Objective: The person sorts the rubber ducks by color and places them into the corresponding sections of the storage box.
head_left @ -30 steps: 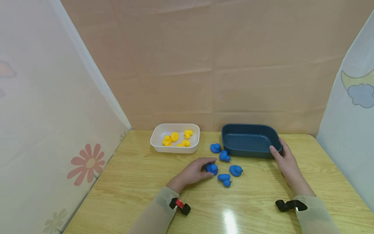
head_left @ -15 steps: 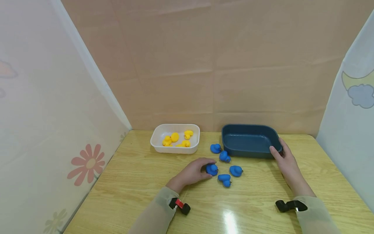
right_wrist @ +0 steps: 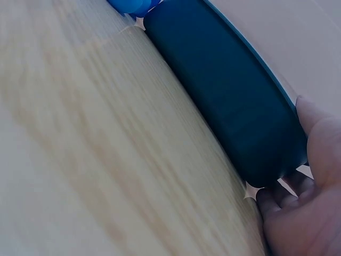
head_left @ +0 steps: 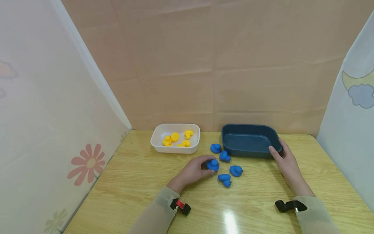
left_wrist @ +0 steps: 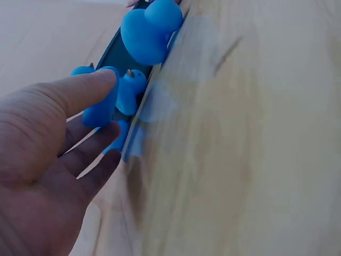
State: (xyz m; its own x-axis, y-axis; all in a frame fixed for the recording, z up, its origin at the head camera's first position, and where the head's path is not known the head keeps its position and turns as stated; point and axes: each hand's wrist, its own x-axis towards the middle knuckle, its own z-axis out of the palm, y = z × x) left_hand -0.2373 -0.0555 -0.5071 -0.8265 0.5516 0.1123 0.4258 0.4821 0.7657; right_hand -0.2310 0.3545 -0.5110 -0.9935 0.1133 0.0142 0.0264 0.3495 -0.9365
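Note:
My left hand [head_left: 197,169] pinches a blue rubber duck [head_left: 213,165] between thumb and fingers. In the left wrist view the thumb lies over that duck [left_wrist: 100,104], hiding part of it. Several other blue ducks lie near it on the table, one of them a blue duck [head_left: 236,171] to its right and another blue duck [head_left: 224,179] in front. My right hand [head_left: 287,162] holds the right end of a dark blue plastic tub [head_left: 248,153], thumb at the rim. The right wrist view shows the fingers low against the tub's end wall [right_wrist: 279,165].
A white tub [head_left: 175,149] with several yellow rubber ducks [head_left: 174,137] stands at the back left. Two blue ducks, one of them a blue duck [head_left: 215,148], sit between the tubs. A brown paper backdrop [head_left: 175,81] rises behind the wooden table [head_left: 125,182].
The left hand's duck has shifted slightly away from me and turned more upright. The right hand and both tubs stay practically where they were.

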